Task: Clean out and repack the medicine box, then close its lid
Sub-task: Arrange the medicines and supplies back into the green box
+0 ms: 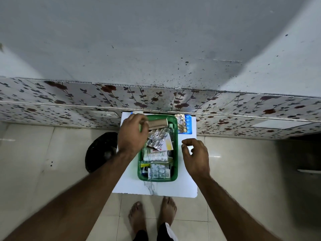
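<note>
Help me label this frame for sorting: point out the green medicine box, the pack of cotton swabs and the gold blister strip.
green medicine box (175, 146): head view, on its right rim.
pack of cotton swabs (155, 156): head view, middle of the pack.
gold blister strip (181, 124): head view, centre of the strip.

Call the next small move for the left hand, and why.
Probably lift the brown bandage roll out and set it on the white table. The left hand is already at the roll's end, and the green box is full and unsorted, while the right hand hovers empty beside it.
</note>
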